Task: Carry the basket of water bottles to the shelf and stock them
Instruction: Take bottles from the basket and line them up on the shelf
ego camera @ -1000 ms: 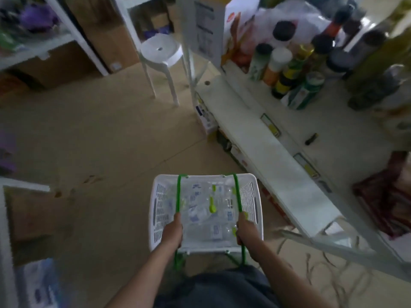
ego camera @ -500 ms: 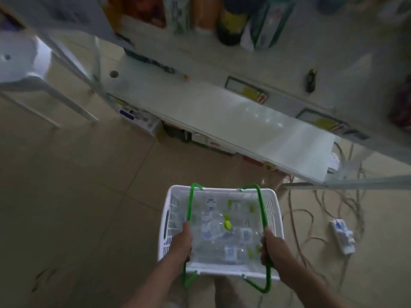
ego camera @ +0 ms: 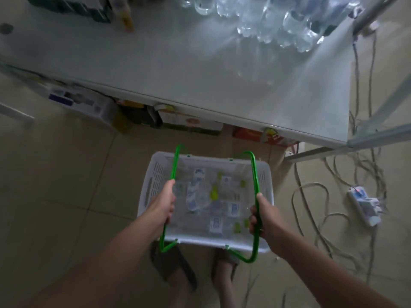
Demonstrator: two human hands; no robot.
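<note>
A white plastic basket [ego camera: 153,185] with two green wire handles hangs low over the floor in front of my feet. Several clear water bottles [ego camera: 200,196] with green caps and blue labels lie inside it. My left hand [ego camera: 163,203] grips the left green handle [ego camera: 172,172]. My right hand [ego camera: 265,216] grips the right green handle [ego camera: 254,174]. Just beyond the basket is the pale shelf board [ego camera: 178,63], with a cluster of clear water bottles [ego camera: 278,25] standing at its back right.
Cardboard boxes [ego camera: 189,123] sit on the floor under the shelf. A white power strip [ego camera: 363,205] and tangled cables [ego camera: 311,196] lie on the tiles at right. Dark packages [ego camera: 73,5] stand at the shelf's back left. A metal shelf post [ego camera: 378,134] is at right.
The view has swung down and closer to the shelf; bottles stored on it have come into sight. The basket stays held by both handles, now nearer the shelf's front edge.
</note>
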